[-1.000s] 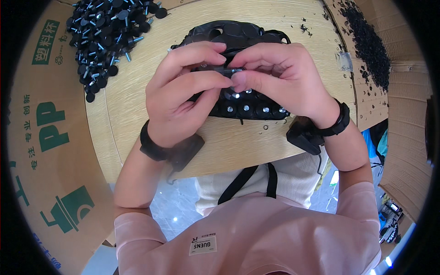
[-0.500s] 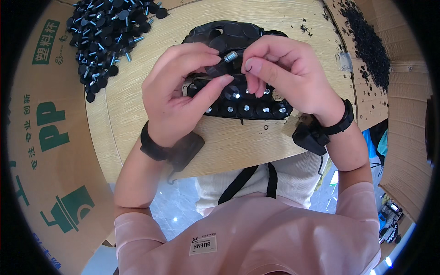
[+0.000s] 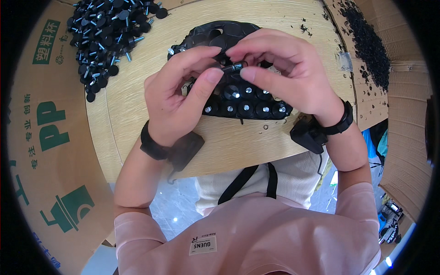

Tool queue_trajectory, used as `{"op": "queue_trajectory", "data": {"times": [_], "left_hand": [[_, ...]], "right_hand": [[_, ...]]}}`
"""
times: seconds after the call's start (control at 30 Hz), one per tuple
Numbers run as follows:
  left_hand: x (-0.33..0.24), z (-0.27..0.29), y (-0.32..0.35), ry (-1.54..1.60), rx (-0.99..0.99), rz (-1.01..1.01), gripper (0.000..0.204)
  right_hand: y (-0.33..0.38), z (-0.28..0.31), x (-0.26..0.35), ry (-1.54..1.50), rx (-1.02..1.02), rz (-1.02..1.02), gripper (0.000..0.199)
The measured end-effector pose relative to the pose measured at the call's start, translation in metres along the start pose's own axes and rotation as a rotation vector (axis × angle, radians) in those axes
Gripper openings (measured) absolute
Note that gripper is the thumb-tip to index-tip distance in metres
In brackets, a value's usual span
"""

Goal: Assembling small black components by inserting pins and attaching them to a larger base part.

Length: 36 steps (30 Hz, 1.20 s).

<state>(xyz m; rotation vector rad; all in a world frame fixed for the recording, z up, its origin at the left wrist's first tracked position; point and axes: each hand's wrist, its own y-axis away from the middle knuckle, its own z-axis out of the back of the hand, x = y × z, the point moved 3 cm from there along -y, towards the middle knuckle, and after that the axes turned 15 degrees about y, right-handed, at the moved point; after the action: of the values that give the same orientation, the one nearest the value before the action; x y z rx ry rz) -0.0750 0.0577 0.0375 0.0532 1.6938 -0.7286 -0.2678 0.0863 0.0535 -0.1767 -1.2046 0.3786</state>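
My left hand (image 3: 181, 85) pinches a black-headed bolt (image 3: 233, 68) over the black tray, its threaded end pointing right. At that end, my right hand (image 3: 288, 68) has thumb and forefinger curled around a thin black ring (image 3: 244, 63). The ring is at the bolt's tip; how far it sits over the thread is hard to make out. Below both hands lies the black tray (image 3: 236, 26), where several bolts stand in rows with their metal shanks up. My fingers hide the tray's middle.
A heap of black-headed bolts (image 3: 107, 34) covers the table's far left. Many small black rings (image 3: 366, 41) are piled on cardboard at the far right, with a few loose on the table (image 3: 270, 149). Cardboard walls (image 3: 59, 114) rise on both sides.
My right hand has brought the ring left to the bolt's threaded end. The bolt has tipped toward level, and my left hand has shifted slightly.
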Motion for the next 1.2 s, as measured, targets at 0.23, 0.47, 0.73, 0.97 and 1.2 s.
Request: {"op": "queue_trajectory", "data": {"times": [0.23, 0.47, 0.73, 0.97, 1.2], "left_hand": [[-0.0001, -0.0015, -0.0002, 0.027, -0.001, 0.014, 0.026], [-0.0005, -0.0018, -0.0001, 0.006, 0.012, 0.077, 0.023], [0.001, -0.0063, 0.0011, 0.023, 0.037, 0.122, 0.025], [0.0041, -0.0056, -0.0015, 0.002, 0.093, -0.077, 0.034], [0.0001, -0.0051, -0.0021, -0.146, 0.287, -0.057, 0.044]], "right_hand": [[0.0002, -0.0023, 0.0044, 0.274, 0.023, 0.095, 0.02], [0.0024, -0.0059, 0.0077, 0.506, -0.09, 0.227, 0.018], [0.0042, -0.0075, 0.0079, 0.576, -0.167, 0.25, 0.012], [0.004, -0.006, 0.0081, 0.553, -0.17, 0.184, 0.012], [0.0039, -0.0013, 0.0021, 0.45, -0.132, 0.0, 0.012]]}}
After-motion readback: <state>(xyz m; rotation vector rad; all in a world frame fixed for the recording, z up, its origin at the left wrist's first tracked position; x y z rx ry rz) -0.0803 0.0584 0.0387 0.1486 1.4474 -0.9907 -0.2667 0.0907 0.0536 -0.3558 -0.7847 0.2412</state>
